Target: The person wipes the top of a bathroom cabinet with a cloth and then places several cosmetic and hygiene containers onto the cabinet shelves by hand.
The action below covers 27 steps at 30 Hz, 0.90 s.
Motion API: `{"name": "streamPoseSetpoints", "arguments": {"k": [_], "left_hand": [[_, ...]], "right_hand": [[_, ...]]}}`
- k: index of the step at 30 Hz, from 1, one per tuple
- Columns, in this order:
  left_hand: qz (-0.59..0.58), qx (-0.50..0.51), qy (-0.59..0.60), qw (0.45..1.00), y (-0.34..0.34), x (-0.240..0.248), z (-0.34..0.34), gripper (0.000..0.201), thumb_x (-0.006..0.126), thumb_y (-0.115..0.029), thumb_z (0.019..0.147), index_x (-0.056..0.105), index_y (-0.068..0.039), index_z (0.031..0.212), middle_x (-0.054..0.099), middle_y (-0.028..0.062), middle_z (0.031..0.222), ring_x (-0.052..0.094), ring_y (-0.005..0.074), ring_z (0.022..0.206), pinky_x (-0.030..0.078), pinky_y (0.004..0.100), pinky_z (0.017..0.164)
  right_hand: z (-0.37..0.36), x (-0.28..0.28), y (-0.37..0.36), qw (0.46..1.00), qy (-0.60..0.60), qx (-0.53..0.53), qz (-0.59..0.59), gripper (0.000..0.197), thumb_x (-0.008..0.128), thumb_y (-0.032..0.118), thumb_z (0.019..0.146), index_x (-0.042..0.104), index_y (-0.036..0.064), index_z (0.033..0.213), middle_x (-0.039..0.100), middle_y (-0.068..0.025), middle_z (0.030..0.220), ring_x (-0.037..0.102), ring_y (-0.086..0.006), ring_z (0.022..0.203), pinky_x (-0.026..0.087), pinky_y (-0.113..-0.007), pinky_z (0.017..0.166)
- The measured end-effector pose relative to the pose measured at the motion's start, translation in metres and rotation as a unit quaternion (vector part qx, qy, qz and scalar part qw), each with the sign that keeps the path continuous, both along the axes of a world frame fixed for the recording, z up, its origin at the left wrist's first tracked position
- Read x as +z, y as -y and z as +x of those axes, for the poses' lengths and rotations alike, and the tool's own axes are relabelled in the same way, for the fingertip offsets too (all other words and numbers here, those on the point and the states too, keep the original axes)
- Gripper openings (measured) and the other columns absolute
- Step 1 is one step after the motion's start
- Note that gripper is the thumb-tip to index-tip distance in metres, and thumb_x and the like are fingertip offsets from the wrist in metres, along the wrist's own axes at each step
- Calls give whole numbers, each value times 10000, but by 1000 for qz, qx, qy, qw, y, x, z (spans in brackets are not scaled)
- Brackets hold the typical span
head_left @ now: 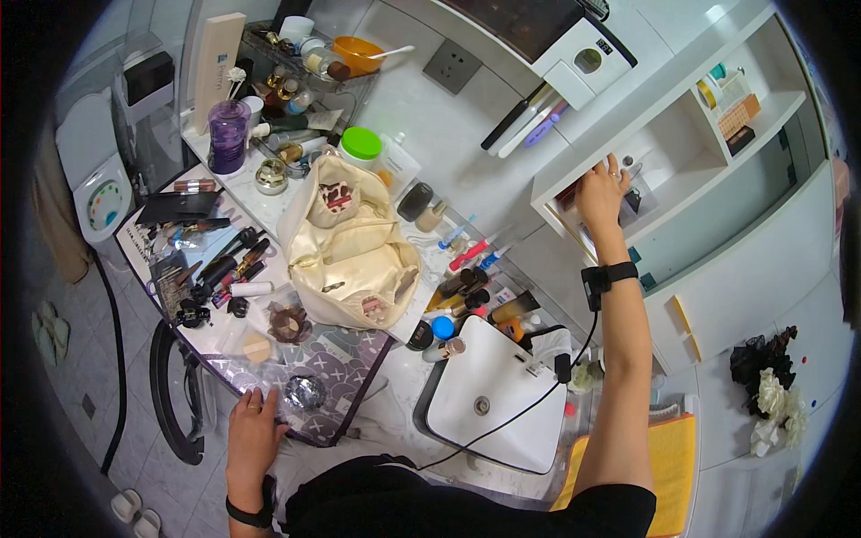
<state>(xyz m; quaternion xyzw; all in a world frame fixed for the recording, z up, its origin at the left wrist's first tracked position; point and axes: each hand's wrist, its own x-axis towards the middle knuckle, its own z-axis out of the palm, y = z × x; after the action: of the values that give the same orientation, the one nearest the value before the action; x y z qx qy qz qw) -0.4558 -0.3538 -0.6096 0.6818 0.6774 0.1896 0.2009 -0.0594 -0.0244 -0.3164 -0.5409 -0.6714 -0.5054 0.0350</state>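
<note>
My left hand (252, 437) lies at the near edge of a grey patterned mat (354, 368), fingers stretched out beside a shiny silver round item (304, 393). Clear plastic and a round beige puff (257, 349) lie just beyond it. My right hand (599, 193) reaches into a lower compartment of the white wall cabinet (668, 184). Some of its fingers are bent, and their tips are hidden among small items, so its grip cannot be made out. A clear container (635, 204) stands beside it. A cream satin bag (345, 260) sits open on the counter, with small patterned pieces inside.
Makeup tubes and compacts (229, 269) crowd the left side. Bottles (462, 291) line the back of the white sink (489, 403). A black cable (516, 414) from my right wristband crosses the sink. A yellow towel (668, 475) hangs at right; a toilet (99, 193) stands far left.
</note>
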Motion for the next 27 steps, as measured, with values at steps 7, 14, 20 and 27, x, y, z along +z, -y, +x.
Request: {"name": "streamPoseSetpoints", "arguments": {"k": [7,14,20,27], "left_hand": [[-14,8,15,1000,5,1,-3,589,705,-164,669,490,-52,1205,488,216,1198,440,363,1122,359,430,925],[29,-4,43,999,2,-5,-2,494,686,-159,691,539,-53,1150,499,236,1178,452,379,1116,361,414,942],[30,-41,50,997,-1,-6,-3,490,675,-140,716,515,-46,1169,518,209,1165,466,359,1110,392,400,927],[21,-52,112,992,-6,-6,-4,473,659,-166,737,511,-27,1164,528,227,1141,494,364,1074,405,399,911]], "right_hand": [[-18,0,16,998,-35,18,39,227,555,128,732,616,95,947,532,-65,1168,423,-285,1165,272,-514,946],[-92,-75,131,913,-241,327,-14,151,583,25,713,608,54,859,616,-99,908,542,-281,868,385,-378,808],[-161,-243,198,719,-332,358,-495,260,642,60,697,591,15,947,577,-153,1007,530,-325,959,421,-399,825],[-196,-318,219,643,-360,305,-603,599,720,219,671,472,38,1185,517,-176,1122,472,-338,1041,361,-404,902]]}}
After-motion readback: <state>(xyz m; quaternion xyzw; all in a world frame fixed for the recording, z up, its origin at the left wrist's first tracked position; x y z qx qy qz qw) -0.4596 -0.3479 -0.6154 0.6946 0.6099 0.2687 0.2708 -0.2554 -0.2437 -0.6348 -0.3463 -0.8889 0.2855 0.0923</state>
